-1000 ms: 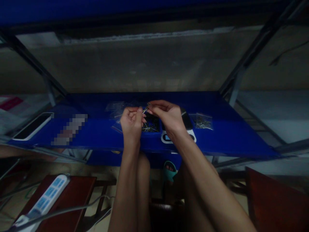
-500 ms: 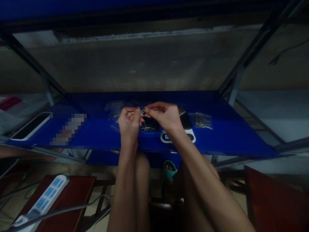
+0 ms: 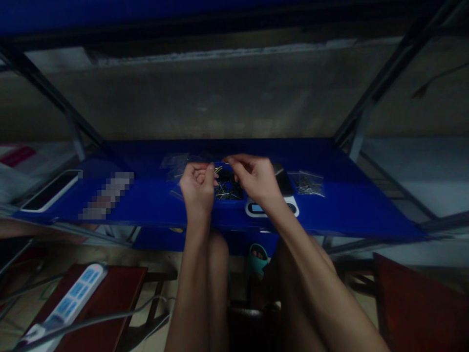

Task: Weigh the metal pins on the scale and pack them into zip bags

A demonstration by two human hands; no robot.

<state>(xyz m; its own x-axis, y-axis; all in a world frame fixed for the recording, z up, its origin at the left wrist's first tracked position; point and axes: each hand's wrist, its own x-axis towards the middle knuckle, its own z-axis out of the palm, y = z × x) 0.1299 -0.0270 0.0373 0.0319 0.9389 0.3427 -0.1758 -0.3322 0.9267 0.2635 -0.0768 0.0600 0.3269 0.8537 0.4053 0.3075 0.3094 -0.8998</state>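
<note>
My left hand is closed in a pinch over the blue table. Thin pin-like metal pieces, some yellowish, stick out past its thumb and fingertip. A little to the right, my right hand has thumb and forefinger pressed together on a thin pin-like piece, small and hard to make out. Below and between the hands lies a dark pile of similar thin pieces. A white digital scale with a dark top sits partly hidden under my right hand and wrist.
Right of the scale is a clear bag of thin pieces. Clear plastic bags lie behind my left hand. A phone rests at the table's left end. A power strip lies on a wooden stool below.
My two hands have drawn slightly apart, with the right fingertips moving away from the pieces in the left. The view has shifted a little.
</note>
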